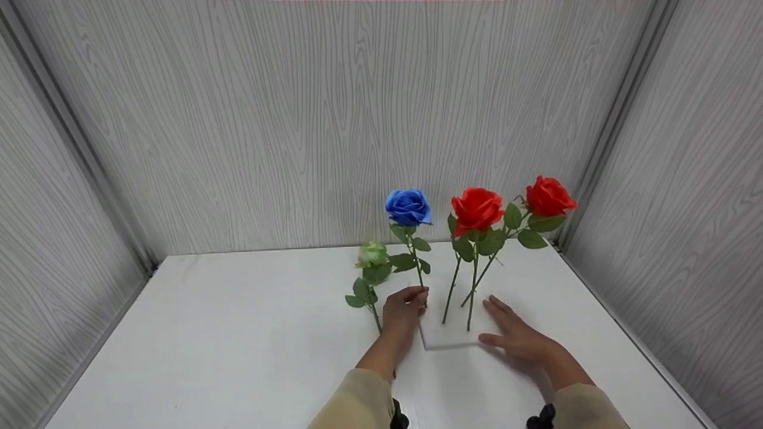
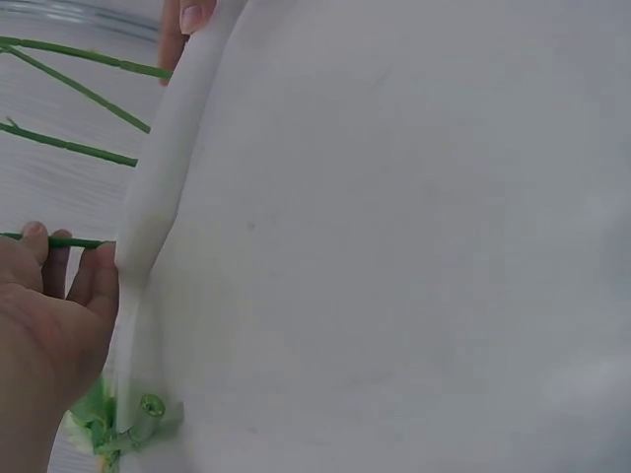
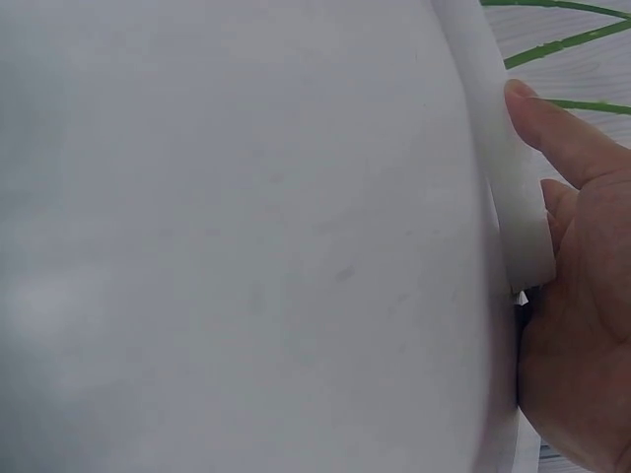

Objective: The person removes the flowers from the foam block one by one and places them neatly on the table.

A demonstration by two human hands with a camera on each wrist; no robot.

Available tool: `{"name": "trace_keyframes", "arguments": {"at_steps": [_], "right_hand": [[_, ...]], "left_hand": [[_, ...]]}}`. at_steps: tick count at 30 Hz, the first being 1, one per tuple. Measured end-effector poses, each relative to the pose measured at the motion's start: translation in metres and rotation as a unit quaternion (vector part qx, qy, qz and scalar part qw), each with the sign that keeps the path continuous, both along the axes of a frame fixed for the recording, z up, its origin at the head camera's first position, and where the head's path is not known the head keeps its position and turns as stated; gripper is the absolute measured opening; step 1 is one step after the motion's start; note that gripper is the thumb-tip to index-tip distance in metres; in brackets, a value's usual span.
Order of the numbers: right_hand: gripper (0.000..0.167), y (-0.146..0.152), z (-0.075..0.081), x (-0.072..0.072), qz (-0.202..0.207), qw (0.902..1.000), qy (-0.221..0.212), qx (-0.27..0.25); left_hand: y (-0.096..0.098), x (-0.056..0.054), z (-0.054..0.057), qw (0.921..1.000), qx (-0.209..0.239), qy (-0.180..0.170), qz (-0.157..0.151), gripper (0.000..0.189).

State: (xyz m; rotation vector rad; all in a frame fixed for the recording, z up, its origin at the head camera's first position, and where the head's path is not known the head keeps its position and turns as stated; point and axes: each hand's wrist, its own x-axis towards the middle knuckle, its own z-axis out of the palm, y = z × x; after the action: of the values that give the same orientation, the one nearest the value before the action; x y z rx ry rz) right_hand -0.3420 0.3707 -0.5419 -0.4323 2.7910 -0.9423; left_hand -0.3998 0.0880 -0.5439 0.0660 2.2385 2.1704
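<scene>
My left hand (image 1: 404, 313) pinches the lower stem of an upright blue rose (image 1: 408, 207) at the left side of a white block (image 1: 447, 345). In the left wrist view, that green stem (image 2: 74, 241) meets the block edge under my fingertips; whether its end is inside the block cannot be seen. My right hand (image 1: 515, 333) rests against the block's right side with fingers spread, its thumb on the near edge in the right wrist view. A red rose (image 1: 477, 210) stands in the block, and another red rose (image 1: 549, 196) leans right. A third stem (image 1: 451, 292) rises beside them, its bloom mostly hidden.
A pale green rose (image 1: 373, 254) lies on the white table (image 1: 238, 333), just left of my left hand, its stem partly hidden by my wrist. Grey wood-grain panels (image 1: 310, 119) enclose the table at the back and both sides.
</scene>
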Motion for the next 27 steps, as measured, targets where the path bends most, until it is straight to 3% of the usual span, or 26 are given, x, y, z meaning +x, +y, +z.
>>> {"name": "trace_keyframes", "arguments": {"at_steps": [9,15,19,27], "right_hand": [[0.094,-0.003,-0.001,-0.004,0.011,0.9999,0.002,0.001],[0.095,-0.004,0.003,-0.005,0.011,0.9999,-0.008,-0.002],[0.096,-0.001,0.003,-0.007,0.013,0.9999,-0.006,-0.004],[0.095,0.002,0.004,-0.008,0.025,0.9996,0.012,-0.009]], "left_hand": [[-0.004,0.002,0.004,0.9991,0.021,0.036,0.006,0.02],[-0.006,0.003,0.009,0.9985,-0.024,0.045,0.022,0.02],[-0.004,0.003,0.015,0.9978,-0.027,0.05,0.035,0.019],[-0.012,0.004,0.022,0.9977,-0.008,0.063,0.024,0.022]]}}
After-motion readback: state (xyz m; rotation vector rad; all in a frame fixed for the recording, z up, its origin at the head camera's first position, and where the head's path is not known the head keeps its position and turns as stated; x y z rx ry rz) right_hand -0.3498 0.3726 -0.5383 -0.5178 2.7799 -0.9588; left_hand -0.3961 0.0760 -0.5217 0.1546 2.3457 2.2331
